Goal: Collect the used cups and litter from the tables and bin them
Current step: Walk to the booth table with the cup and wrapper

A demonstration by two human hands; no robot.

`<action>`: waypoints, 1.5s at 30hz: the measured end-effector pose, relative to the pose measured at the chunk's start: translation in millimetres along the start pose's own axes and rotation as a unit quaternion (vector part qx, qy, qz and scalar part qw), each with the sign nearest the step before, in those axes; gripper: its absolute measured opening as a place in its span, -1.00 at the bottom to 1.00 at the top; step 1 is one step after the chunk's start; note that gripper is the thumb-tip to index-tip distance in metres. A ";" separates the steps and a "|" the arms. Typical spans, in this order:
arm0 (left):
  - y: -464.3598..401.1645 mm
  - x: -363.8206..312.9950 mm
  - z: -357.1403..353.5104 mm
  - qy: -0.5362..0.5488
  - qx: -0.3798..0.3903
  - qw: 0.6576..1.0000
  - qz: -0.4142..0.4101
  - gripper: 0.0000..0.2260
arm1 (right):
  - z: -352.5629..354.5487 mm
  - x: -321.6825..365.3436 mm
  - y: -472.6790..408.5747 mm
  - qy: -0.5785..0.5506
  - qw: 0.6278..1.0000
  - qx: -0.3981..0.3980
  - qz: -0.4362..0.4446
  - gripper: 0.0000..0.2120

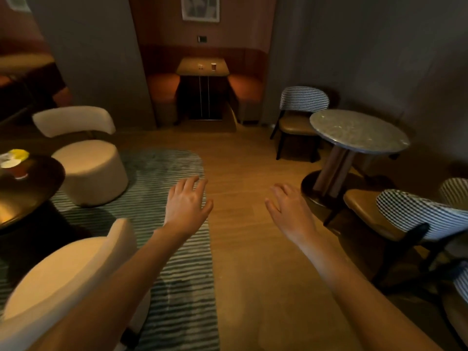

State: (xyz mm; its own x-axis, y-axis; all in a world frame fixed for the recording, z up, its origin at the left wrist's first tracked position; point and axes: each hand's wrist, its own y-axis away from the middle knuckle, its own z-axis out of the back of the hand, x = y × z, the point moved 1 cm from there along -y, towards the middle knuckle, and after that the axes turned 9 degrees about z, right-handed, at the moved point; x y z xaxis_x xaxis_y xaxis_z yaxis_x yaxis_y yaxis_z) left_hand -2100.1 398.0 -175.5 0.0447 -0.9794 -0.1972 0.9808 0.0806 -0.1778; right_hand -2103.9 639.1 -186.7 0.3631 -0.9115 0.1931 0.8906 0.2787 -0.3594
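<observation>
A paper cup (pixel 213 66) stands on the far booth table (pixel 187 69), with a small pale bit of litter (pixel 200 66) to its left. On the dark round table (pixel 38 183) at the left edge lie a cup with a white lid (pixel 15 168) and yellow and white crumpled litter (pixel 17 154). My left hand (pixel 186 203) and my right hand (pixel 288 211) reach forward over the wooden floor, palms down, fingers relaxed, holding nothing. Both are far from any cup.
Two cream chairs (pixel 88 168) stand beside the dark table on a striped green rug (pixel 177 274). On the right, a round marble table (pixel 359 133) has nothing on it and is ringed by checked-back chairs (pixel 417 214). Orange booth seats (pixel 162 89) flank the far table.
</observation>
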 end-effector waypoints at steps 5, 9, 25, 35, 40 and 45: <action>-125.8 -21.1 -50.1 -0.018 -0.008 1.000 0.019 -0.50 | -46.1 -74.6 -112.8 -0.014 0.999 0.022 0.025 -0.59; -229.8 -47.4 -73.2 -0.031 -0.022 0.999 0.033 -0.51 | -63.4 -138.4 -207.4 -0.039 0.999 0.013 0.014 -0.59; -604.4 -3.8 -167.2 -0.038 -0.028 0.993 0.111 -0.50 | -226.4 -243.9 -589.3 -0.078 0.992 0.078 0.066 -0.58; -851.8 15.8 -210.2 -0.036 -0.009 0.995 0.092 -0.53 | -297.2 -300.9 -810.0 -0.083 0.994 0.062 0.023 -0.58; -976.5 20.9 -252.0 -0.014 -0.010 0.994 0.105 -0.53 | -355.0 -340.9 -922.7 -0.083 0.992 0.085 0.031 -0.58; -1127.0 23.6 -257.5 -0.016 -0.026 0.994 0.109 -0.54 | -386.8 -388.2 -1073.1 -0.106 0.993 0.051 0.024 -0.58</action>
State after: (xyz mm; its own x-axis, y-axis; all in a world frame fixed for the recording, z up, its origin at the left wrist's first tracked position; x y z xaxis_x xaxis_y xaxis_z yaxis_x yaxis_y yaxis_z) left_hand -3253.3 331.8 -228.1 0.2628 -0.9427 -0.2056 0.9359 0.3009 -0.1832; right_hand -3306.6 576.9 -229.1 0.4463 -0.8154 0.3687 0.8897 0.3600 -0.2808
